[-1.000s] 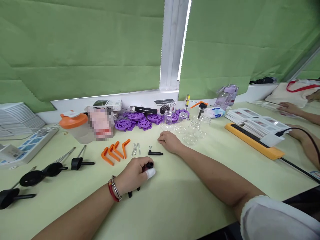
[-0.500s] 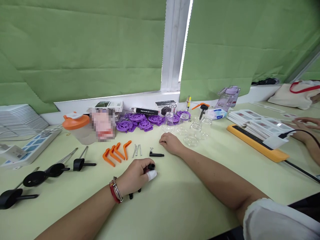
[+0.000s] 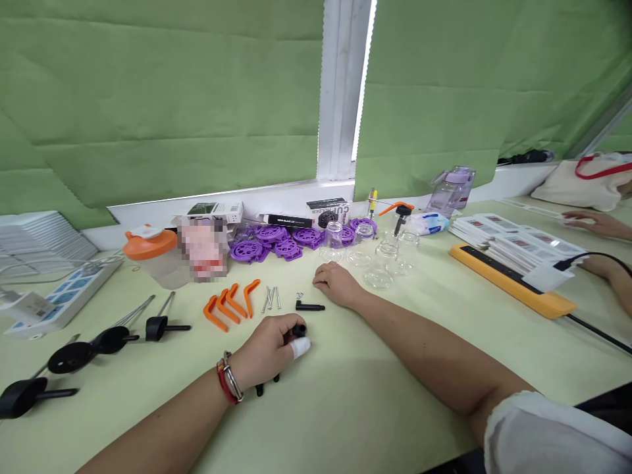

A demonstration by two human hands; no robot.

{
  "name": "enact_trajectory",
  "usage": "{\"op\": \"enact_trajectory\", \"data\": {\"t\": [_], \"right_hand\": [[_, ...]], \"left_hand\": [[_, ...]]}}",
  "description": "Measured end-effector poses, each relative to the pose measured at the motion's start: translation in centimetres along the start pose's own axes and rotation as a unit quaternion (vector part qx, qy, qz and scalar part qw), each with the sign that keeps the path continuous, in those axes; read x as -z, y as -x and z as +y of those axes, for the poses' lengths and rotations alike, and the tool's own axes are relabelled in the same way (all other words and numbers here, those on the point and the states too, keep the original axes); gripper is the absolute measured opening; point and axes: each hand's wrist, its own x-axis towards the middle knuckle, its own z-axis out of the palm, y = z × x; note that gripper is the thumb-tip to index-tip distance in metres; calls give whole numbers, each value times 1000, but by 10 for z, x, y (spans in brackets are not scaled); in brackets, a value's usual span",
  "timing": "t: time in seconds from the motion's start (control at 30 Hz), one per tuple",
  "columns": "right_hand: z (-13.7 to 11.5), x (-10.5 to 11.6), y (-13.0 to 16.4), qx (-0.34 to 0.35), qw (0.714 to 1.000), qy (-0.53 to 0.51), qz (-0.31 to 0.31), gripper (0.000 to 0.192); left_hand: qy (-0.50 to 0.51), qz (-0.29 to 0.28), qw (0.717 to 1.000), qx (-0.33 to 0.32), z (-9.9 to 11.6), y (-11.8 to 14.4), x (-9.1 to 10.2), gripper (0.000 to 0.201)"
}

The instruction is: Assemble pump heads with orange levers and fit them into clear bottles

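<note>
My left hand (image 3: pixel 270 345), with white tape on the thumb, is closed around a small black plastic part (image 3: pixel 297 330); only its end shows. Two more black ends (image 3: pixel 259 389) stick out under the wrist, near the table. My right hand (image 3: pixel 336 283) rests on the table with its fingers curled in; whatever is under them is hidden. Between the hands lies a black L-shaped part (image 3: pixel 310 307), with tiny metal pieces (image 3: pixel 299 295) just behind it. Left of these are several long screws (image 3: pixel 270 298) and several bent orange handles (image 3: pixel 228 304).
Clear glass jars (image 3: pixel 386 252) and purple spoked discs (image 3: pixel 247 250) stand behind my hands. Black cups with rods (image 3: pixel 113 338) lie at left, by an orange-lidded bottle (image 3: pixel 153 253). At right are a yellow power strip (image 3: pixel 511 280), stacked cards (image 3: pixel 513 237) and another person's hand (image 3: pixel 600 222).
My hands stay almost still, the left around the black part. At the far right, the other person's hands have shifted, one reaching farther over the table. The view has moved slightly.
</note>
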Motion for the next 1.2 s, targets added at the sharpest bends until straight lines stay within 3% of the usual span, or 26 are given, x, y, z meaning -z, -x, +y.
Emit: {"op": "enact_trajectory", "data": {"t": [0.33, 0.43, 0.57, 0.67, 0.77, 1.2], "right_hand": [[0, 0, 0, 12, 1000, 22, 4, 18], [-5, 8, 2, 18, 999, 22, 32, 18], [-30, 29, 12, 99, 991, -58, 70, 18], [-54, 41, 23, 173, 977, -120, 24, 17], [-70, 44, 30, 222, 969, -111, -11, 18], [-74, 46, 31, 258, 963, -76, -26, 21]], "left_hand": [[4, 4, 1000, 2, -1, 0, -1, 22], [-13, 26, 999, -16, 0, 0, -1, 19], [-27, 56, 997, -42, 1, -1, 0, 16], [-32, 59, 997, -50, -1, -2, 0, 17], [-38, 64, 996, -53, -6, -2, -1, 20], [-35, 64, 996, -55, -9, -2, -2, 21]]}}
